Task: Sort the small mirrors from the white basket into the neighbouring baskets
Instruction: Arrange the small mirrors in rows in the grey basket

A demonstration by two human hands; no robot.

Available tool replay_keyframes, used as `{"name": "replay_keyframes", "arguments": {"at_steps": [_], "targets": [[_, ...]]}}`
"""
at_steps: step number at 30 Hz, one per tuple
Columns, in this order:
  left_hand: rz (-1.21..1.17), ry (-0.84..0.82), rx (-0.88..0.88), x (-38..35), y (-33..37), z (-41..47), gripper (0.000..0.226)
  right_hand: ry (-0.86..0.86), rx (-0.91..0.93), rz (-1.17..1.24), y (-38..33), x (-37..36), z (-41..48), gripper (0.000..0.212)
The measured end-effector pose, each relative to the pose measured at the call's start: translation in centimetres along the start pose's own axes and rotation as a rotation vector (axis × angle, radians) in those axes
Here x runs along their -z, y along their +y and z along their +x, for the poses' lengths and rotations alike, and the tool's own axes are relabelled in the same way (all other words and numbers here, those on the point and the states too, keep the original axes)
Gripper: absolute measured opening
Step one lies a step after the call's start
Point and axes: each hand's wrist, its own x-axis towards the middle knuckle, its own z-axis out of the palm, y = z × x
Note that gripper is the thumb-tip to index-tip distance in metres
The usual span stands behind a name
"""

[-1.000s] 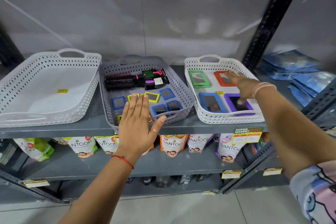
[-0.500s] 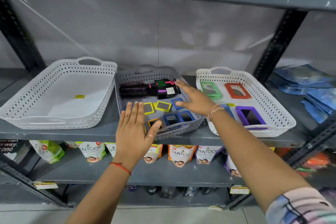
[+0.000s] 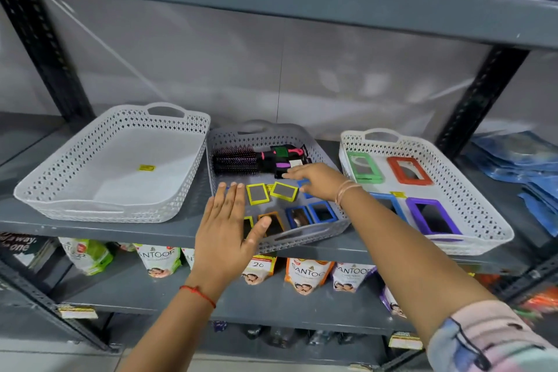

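Note:
The middle grey-white basket (image 3: 302,238) holds several small framed mirrors: two yellow ones (image 3: 257,194), two blue ones (image 3: 322,212) and an orange one (image 3: 273,222). My left hand (image 3: 225,229) hovers flat and open over the basket's front left corner, covering some mirrors. My right hand (image 3: 314,181) reaches into the basket, its fingertips on a small blue mirror (image 3: 304,183) that still lies flat and is mostly hidden. The left white basket (image 3: 120,208) holds no mirrors. The right white basket (image 3: 483,220) holds larger mirrors: green (image 3: 363,167), red (image 3: 407,170), purple (image 3: 433,219) and blue.
Black hair brushes (image 3: 241,158) lie at the back of the middle basket. The baskets stand on a grey metal shelf (image 3: 181,232) with another shelf close overhead. Blue packets (image 3: 528,160) are stacked at the right. Soap pouches (image 3: 308,275) line the shelf below.
My right hand has left the right basket, crossed to the middle basket and settled on a small blue mirror. My left hand has stayed over the basket's front left. The view has tilted upward.

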Motion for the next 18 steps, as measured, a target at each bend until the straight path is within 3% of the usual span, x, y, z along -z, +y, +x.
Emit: {"name": "replay_keyframes", "arguments": {"at_steps": [4,7,12,16,18], "targets": [[0.003,-0.038,-0.001,0.2,-0.6,0.4,0.107,-0.155,-0.008,-0.142,-0.6,-0.4,2.0,0.071],[-0.016,-0.050,0.001,0.4,-0.7,0.5,0.108,-0.202,0.032,-0.217,-0.5,-0.8,2.6,0.042],[-0.028,-0.055,-0.007,0.3,-0.8,0.4,0.106,-0.163,-0.047,-0.283,0.2,-0.9,3.1,0.033],[-0.034,-0.049,-0.011,0.2,-0.9,0.5,0.105,-0.178,-0.054,-0.332,-0.3,-0.8,3.9,0.060],[-0.040,-0.047,-0.013,0.1,-0.9,0.5,0.105,-0.188,-0.041,-0.375,-0.6,-0.8,4.5,0.064]]}}
